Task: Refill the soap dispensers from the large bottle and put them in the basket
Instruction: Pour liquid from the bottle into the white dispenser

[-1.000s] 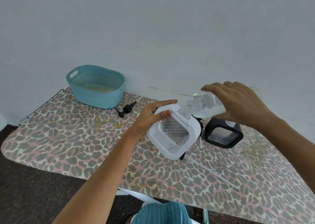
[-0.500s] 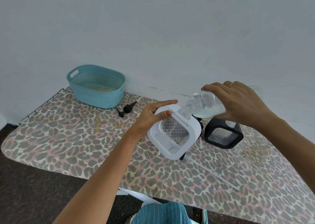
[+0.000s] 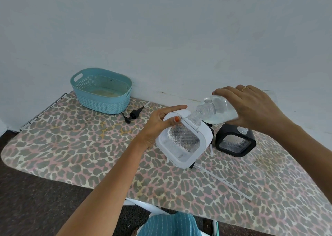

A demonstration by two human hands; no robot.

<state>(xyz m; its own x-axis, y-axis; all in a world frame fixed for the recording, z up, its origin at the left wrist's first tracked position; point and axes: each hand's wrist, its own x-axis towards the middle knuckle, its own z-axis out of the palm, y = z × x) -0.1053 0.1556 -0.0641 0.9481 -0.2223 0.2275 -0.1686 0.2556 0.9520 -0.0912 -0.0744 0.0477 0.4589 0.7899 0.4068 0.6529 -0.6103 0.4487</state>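
Observation:
My left hand (image 3: 158, 122) grips the top left corner of a white square soap dispenser (image 3: 181, 142), which is tilted and has a clear diamond-patterned window. In my right hand (image 3: 251, 108) is the large clear bottle (image 3: 215, 112), tipped with its neck at the dispenser's top opening. Pale liquid lies in the bottle. A black square dispenser (image 3: 235, 140) stands just right of the white one, its top opening uncovered. The teal basket (image 3: 102, 90) sits at the far left of the board, by the wall.
A black pump head (image 3: 133, 114) lies between the basket and the white dispenser. A second pump with a long clear tube (image 3: 222, 180) lies on the leopard-print ironing board (image 3: 71, 146), partly under the white dispenser. The wall runs close behind.

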